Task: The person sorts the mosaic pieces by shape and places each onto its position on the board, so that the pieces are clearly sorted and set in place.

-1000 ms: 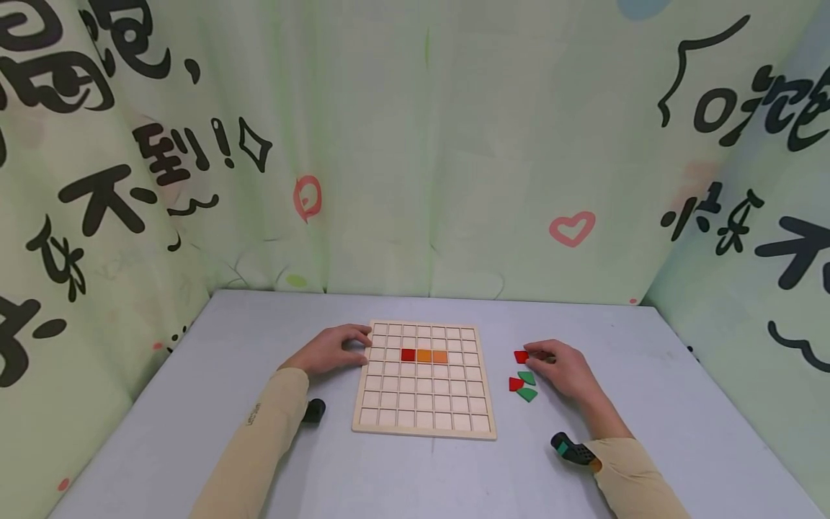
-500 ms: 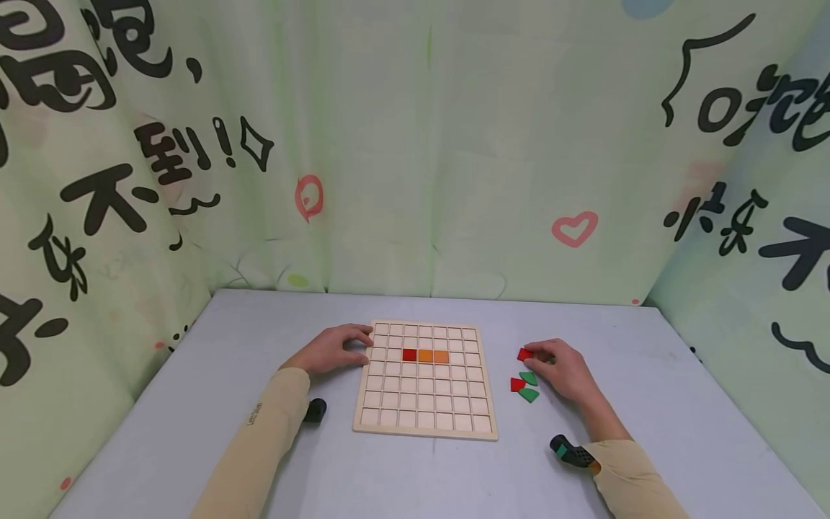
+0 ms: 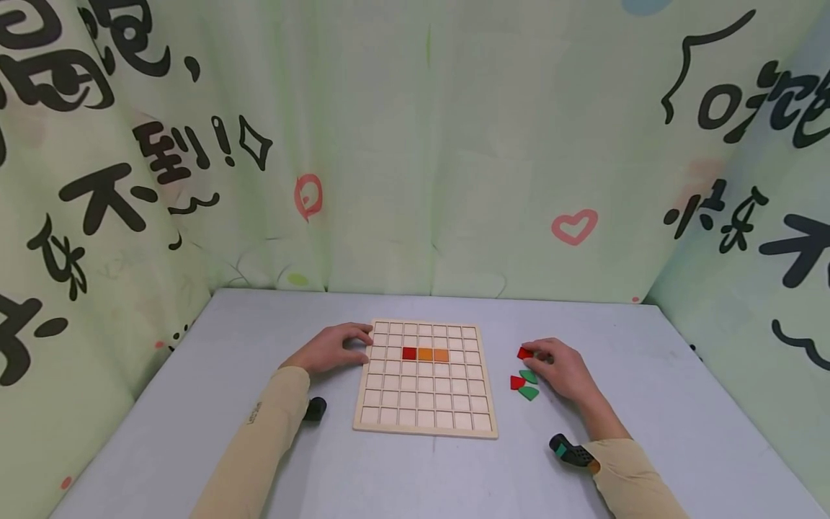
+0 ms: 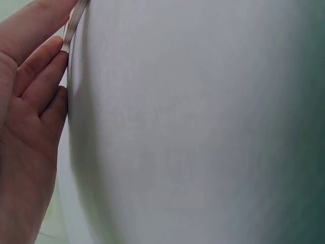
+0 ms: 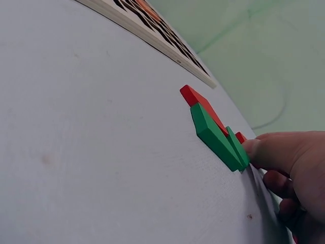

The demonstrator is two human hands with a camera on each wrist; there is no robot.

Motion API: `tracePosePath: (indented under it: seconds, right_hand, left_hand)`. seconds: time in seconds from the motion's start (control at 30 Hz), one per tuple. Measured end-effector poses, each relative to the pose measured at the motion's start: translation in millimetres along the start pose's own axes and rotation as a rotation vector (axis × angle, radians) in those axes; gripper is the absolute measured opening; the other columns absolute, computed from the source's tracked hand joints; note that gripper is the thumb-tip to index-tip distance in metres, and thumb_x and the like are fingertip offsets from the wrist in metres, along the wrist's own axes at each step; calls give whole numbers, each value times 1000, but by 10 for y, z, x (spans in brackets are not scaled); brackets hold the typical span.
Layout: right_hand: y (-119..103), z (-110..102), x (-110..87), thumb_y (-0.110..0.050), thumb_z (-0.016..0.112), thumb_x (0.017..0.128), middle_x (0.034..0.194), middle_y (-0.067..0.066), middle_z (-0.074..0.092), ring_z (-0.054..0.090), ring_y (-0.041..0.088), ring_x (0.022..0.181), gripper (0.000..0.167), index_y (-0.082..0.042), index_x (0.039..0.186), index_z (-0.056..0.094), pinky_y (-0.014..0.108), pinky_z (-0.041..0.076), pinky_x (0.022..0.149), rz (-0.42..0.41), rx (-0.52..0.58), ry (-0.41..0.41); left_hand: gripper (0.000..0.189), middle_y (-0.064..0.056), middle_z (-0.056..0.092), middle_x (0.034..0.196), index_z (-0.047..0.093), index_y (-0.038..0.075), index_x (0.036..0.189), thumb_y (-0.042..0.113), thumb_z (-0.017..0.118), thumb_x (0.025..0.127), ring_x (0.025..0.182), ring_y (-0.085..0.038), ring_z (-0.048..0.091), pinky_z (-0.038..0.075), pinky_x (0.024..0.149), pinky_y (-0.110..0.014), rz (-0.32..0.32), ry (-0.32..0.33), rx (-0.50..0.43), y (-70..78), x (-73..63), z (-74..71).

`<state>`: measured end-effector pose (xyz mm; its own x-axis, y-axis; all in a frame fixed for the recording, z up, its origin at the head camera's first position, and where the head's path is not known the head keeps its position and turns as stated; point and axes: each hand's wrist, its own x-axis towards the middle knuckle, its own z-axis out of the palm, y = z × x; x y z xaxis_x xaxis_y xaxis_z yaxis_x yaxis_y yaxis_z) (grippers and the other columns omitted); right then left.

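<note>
A square wooden grid board [image 3: 424,400] lies mid-table, with one dark red tile [image 3: 409,353] and two orange tiles [image 3: 433,355] side by side in an upper row. My left hand [image 3: 331,347] rests at the board's left edge; in the left wrist view its extended fingers [image 4: 48,84] touch the rim. Right of the board, my right hand [image 3: 559,366] pinches a small red piece [image 3: 524,352] between thumb and fingertips, partly covering it. Just below it lie another red piece [image 3: 516,383] and two green pieces [image 3: 529,393], which sit close together in the right wrist view.
Everything stands on a table with a pale cloth [image 3: 259,324]. A light green curtain [image 3: 486,180] with black writing surrounds its back and sides. Dark wrist devices [image 3: 570,450] show at both sleeves.
The red piece at my right fingertips has turned slightly. My left hand and the board stay in place.
</note>
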<state>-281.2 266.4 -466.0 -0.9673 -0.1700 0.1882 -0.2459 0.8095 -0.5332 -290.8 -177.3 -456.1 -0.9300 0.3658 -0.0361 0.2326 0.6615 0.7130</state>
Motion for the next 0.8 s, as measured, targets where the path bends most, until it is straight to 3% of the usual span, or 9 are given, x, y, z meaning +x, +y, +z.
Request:
tracePosePath:
  seconds: [0.57,0.8]
  right_hand:
    - [4,-33,-19,-14,67,93,119,19,62,57,32,103,33,-2,124,65,50,51,88,51,34,-13]
    - [-78,-53,-18,-14,67,93,121,19,61,58,34,106,35,-3,127,64,50,52,90,32,60,0]
  left_hand:
    - [26,-2,50,145,70,17,109,20,78,85,140,-27,37,31,115,-44,2,2,1,16,-12,-19]
    - [26,-4,50,145,70,16,109,20,77,85,140,-29,37,31,114,-46,24,-2,-9,13,-12,-15]
